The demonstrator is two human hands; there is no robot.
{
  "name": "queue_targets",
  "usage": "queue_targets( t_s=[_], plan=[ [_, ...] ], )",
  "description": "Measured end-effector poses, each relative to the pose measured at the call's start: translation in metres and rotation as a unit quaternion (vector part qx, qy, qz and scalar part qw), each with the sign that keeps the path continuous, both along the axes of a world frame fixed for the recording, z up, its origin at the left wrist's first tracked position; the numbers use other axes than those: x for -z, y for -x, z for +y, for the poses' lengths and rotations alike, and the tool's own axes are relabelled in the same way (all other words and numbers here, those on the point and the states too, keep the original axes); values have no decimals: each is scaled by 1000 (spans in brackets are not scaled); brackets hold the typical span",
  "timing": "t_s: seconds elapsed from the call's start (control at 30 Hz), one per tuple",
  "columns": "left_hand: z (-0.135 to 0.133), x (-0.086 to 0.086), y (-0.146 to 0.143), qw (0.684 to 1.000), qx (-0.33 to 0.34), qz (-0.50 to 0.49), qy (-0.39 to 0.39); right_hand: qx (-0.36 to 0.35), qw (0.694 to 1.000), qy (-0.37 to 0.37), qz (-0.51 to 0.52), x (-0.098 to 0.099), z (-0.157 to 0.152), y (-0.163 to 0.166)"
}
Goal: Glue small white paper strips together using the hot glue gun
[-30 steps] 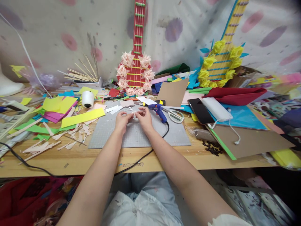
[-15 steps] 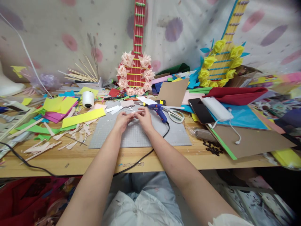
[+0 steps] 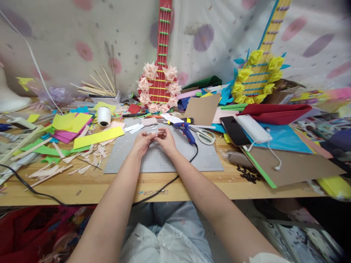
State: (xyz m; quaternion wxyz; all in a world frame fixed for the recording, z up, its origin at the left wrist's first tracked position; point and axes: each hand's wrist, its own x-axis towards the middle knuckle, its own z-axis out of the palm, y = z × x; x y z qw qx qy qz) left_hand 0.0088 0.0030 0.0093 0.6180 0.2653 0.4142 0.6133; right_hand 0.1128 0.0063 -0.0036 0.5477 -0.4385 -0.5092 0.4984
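The pale scrap (image 3: 155, 134) between the fingertips is too small to identify.

Your left hand (image 3: 142, 142) and right hand (image 3: 166, 140) have closed in on each other above the grey cutting mat (image 3: 164, 157): fingertips now meet around the small pale paper piece (image 3: 155, 135), where a second ago a slight gap showed. Your head has tipped down a touch, so the whole desk sits a little higher.

Both hands are meeting over the grey cutting mat (image 3: 164, 159). The left hand (image 3: 142, 143) and right hand (image 3: 166, 140) are pinching a small pale paper piece (image 3: 154, 134) between fingertips. A blue glue gun (image 3: 186, 130) is lying at two o'clock, scissors (image 3: 204, 135) just beyond it.
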Motion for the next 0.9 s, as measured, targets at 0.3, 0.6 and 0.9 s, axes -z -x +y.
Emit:
queue_targets(
  t_s=[0.3,0.6,0.9],
  plan=[
    [-2,0,-5,998,-51,21,12,15,1000,10,7,-2,-2,-2],
    [-6,3,-1,999,-11,24,-19,6,998,45,48,0,-1,-3],
    [-5,-1,-4,997,-81,-11,-3,-18,998,53,29,-1,-2,1]
  ],
)
